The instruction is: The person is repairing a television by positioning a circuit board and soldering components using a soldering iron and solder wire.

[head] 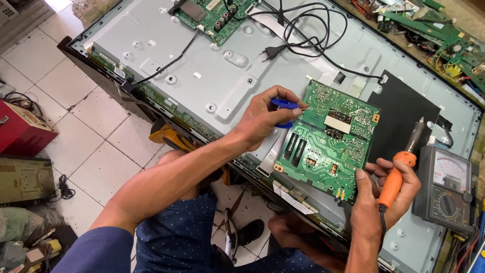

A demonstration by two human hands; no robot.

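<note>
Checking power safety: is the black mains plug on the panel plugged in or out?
Out: the black plug lies loose on the grey metal back panel, prongs bare.

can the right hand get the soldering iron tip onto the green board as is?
Probably yes. The right hand grips the orange soldering iron and also steadies the edge of the green circuit board; the tip points up, away from it. Nothing lies between; the left hand with its blue solder spool sits at the far edge.
</note>
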